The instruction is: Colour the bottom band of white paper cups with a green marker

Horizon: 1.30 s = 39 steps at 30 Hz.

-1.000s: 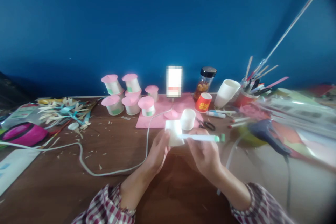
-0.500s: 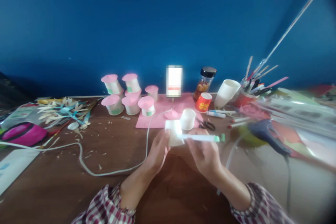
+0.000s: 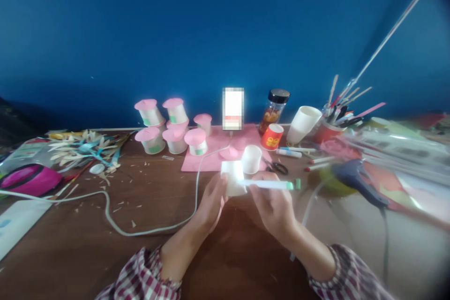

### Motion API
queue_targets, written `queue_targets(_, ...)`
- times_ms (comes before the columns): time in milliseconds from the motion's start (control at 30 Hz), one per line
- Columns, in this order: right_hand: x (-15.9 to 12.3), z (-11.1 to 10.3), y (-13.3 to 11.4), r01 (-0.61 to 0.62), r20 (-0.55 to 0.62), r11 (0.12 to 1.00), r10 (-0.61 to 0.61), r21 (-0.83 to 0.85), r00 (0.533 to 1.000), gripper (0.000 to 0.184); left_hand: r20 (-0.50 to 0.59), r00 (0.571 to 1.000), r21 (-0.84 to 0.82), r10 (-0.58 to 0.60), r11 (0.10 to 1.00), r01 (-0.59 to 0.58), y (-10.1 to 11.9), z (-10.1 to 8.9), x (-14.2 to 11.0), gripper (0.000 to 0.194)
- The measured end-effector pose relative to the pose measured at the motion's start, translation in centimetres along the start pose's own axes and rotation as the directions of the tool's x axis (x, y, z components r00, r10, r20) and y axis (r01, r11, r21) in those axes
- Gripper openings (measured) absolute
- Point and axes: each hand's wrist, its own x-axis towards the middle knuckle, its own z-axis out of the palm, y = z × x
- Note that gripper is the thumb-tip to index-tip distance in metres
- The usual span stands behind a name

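The marker [image 3: 269,184] is white with a green end, the sleeves [image 3: 144,274] are maroon-and-white checked, the worktop [image 3: 154,211] brown, and the wall [image 3: 176,33] plain blue.

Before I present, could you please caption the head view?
Left hand holds a white piece, right hand a green-ended marker, pink-topped cups behind.

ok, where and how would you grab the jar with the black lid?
Probably by the black lid, from above: it tops the tall jar, clear of the red cup covering part of its lower front. Can't tell whether the lid is tight.
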Motion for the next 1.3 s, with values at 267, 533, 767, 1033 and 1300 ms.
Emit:
queue_targets(267,0.11,0.02,-0.01,-0.002,0.018,1.000,0.002,-0.002,1.000,0.005,0.013,1.000,-0.011,0.022,1.000,-0.022,0.19,0.21,-0.13,0.031)
queue_targets(533,0.09,0.00,-0.11,0.012,0.025,1.000,-0.011,-0.011,1.000,0.004,0.018,0.999,-0.028,0.045,0.999,-0.045,0.29,0.29,-0.02,0.028)
queue_targets(767,0.04,-0.13,-0.12,0.025,0.042,1.000,-0.025,-0.011,0.999,0.005,0.023,0.998,-0.042,0.065,0.997,-0.064,0.12,0.19,0.04,0.025)
queue_targets(1033,-0.05,-0.19,-0.18,0.022,0.077,0.999,-0.019,-0.039,0.997,0.004,0.028,0.997,-0.102,0.073,0.992,-0.069,0.11,0.23,0.28,0.024)
queue_targets(1300,-0.19,-0.13,0.01,-0.007,0.115,0.999,0.014,-0.054,0.993,0.003,0.007,0.998,-0.105,0.055,0.993,-0.054,-0.02,0.14,0.15,0.024)
